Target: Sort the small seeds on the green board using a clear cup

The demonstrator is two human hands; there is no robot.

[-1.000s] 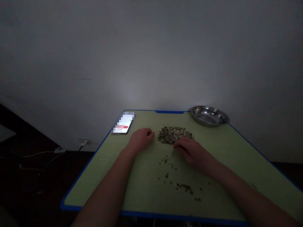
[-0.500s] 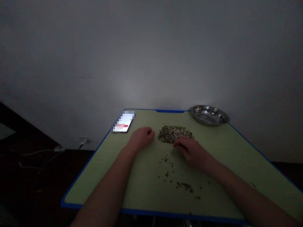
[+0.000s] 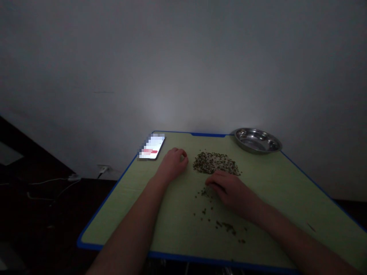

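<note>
Toward the left of the table, my left hand [image 3: 172, 165] rests with its fingers curled, thumb and forefinger bent into a ring; whether anything is inside is hidden. A heap of small dark beans or seeds mixed with pale grains [image 3: 216, 163] lies just to its right. At the near edge of this heap, my right hand [image 3: 228, 188] is in a pinch, fingertips close to the table. What the fingertips hold, if anything, is too small to make out. Below and left of them is a loose scatter of dark beans [image 3: 204, 193]. Another small cluster [image 3: 228, 227] lies nearer the front edge.
A shallow steel bowl [image 3: 256, 142] stands at the back right corner. A lit phone [image 3: 153, 148] lies at the back left. The green table [image 3: 172, 221] has a blue rim and stands by a grey wall [image 3: 183, 68]. A plugged-in cable [image 3: 103, 169] is at the left.
My right hand has moved slightly down and left, from the heap's edge toward the loose beans. The curled fingers of my left hand have loosened a little. The view has shifted slightly.
</note>
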